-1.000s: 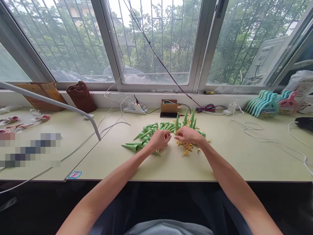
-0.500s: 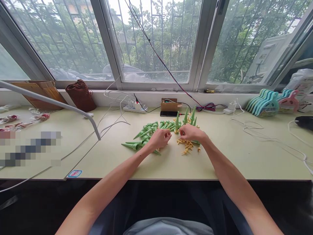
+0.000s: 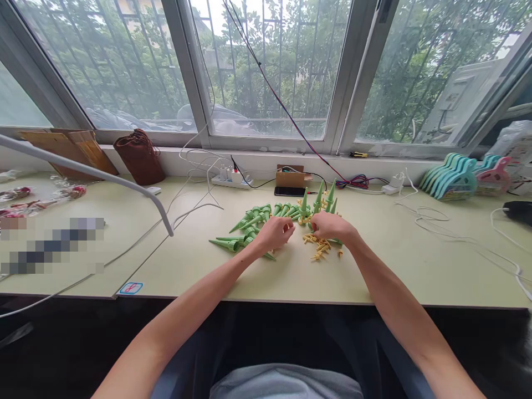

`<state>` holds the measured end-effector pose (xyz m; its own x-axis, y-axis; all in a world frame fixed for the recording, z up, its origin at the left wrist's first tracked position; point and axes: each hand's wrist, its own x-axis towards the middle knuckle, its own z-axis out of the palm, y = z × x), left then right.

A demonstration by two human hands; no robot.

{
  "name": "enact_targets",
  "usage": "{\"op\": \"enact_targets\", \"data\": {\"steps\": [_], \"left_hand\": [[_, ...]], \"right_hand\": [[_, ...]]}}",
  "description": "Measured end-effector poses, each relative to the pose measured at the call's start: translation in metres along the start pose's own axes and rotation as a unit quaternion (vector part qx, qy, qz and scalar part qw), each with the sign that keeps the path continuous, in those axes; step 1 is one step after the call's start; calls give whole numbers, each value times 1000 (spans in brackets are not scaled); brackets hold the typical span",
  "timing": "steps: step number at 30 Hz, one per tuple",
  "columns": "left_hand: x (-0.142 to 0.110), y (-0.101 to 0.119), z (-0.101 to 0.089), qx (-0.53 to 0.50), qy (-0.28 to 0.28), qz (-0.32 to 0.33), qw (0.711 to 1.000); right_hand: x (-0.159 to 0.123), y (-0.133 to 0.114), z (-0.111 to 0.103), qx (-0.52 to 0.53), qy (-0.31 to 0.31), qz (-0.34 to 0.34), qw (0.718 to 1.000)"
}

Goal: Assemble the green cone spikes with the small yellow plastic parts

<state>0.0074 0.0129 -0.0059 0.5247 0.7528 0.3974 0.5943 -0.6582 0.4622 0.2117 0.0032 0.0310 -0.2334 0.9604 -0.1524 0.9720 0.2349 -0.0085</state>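
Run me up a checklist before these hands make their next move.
1. Left hand contents known: cannot tell; it is curled and hides them.
2. Right hand contents known: cannot tell; too small to see.
3. Yellow pieces near the right hand: ok, lying loose.
4. Standing green spikes upright: ok, tips up.
5. Lying green spikes all pointing one way: not ok; directions differ.
6. Phone apart from both hands: ok.

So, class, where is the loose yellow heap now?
In the head view, the loose yellow heap lies on the table slightly right of centre, just below the right hand in the picture, with upright green cones beyond.
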Motion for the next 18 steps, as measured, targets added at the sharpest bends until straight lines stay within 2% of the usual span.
{"op": "enact_targets", "data": {"steps": [7, 18], "left_hand": [[0, 4, 1, -4, -2, -2, 1000], [0, 6, 1, -13, 0, -6, 1000]], "right_hand": [[1, 0, 1, -6, 8, -11, 1000], [-9, -4, -8, 44, 133, -55, 989]]}}
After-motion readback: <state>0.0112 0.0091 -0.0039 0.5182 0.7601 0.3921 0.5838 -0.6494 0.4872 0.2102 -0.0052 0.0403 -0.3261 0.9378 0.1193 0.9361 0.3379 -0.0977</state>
